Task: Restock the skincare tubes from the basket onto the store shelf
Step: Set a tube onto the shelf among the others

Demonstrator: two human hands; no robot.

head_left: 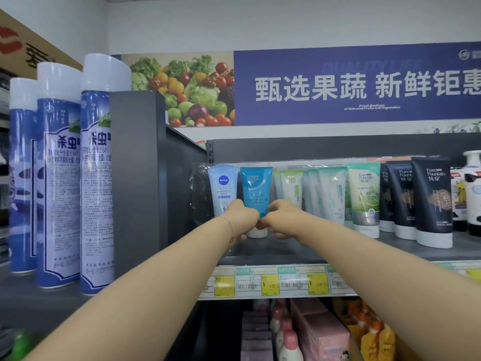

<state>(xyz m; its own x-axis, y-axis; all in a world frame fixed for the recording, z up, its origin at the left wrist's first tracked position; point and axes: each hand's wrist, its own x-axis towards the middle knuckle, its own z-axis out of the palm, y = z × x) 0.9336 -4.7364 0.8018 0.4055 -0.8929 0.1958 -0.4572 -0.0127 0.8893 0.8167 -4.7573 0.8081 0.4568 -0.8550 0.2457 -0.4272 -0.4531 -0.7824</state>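
Head view. Left hand (242,217) and right hand (282,217) meet, fingers curled round the lower body of the blue tube (256,190). It stands cap down, long axis vertical, on the shelf (299,247), just beside the Nivea tube (223,188). Both hands are equally near.

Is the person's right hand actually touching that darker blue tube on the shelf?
Touching. The head view shows the right hand curled against the lower right edge of the blue tube, just above its white cap.
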